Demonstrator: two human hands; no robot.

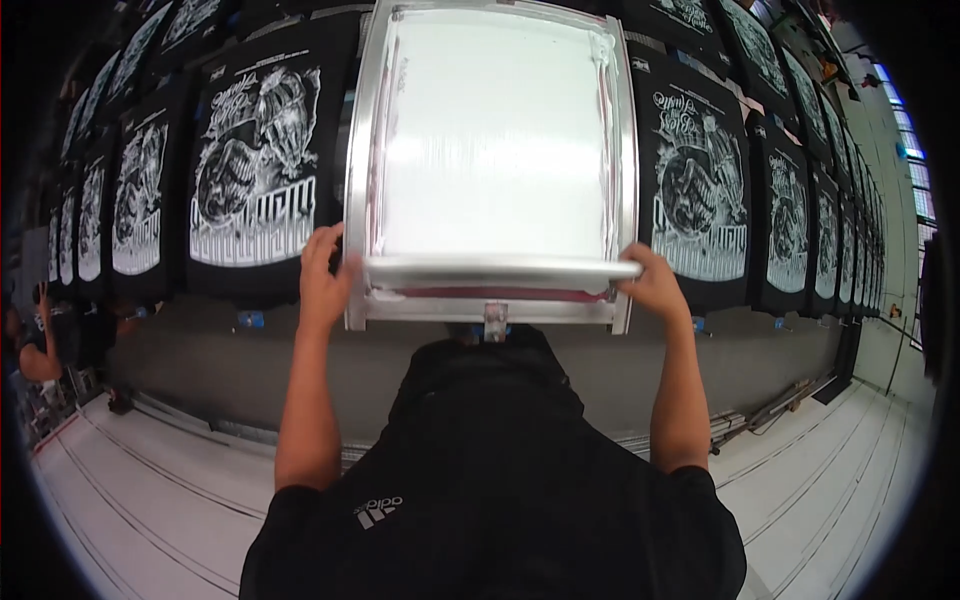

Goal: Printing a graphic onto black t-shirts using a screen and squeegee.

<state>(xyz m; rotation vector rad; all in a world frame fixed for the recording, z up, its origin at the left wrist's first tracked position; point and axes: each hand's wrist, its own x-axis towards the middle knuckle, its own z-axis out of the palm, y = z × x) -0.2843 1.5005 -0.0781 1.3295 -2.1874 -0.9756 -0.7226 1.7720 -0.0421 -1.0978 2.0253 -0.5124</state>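
Note:
A silver metal-framed printing screen [627, 150] lies in front of me, white ink spread over its mesh [490, 130]. Across its near end runs a squeegee with a rounded silver bar [500, 268]. A dark red strip shows just below the bar. My right hand [655, 285] is closed on the bar's right end, over the right rail. At the opposite end, my left hand [325, 278] is beside the left rail with its fingers bent and its thumb near the bar's tip. Blur there hides whether it grips the bar or the rail.
Black shirts with white prints, such as one at left [255, 165] and one at right [700, 185], line up on both sides. A small clamp-like fitting [495, 320] sits at the screen's near edge. Another person's arm [42, 350] shows at far left. White flooring [180, 485] lies below.

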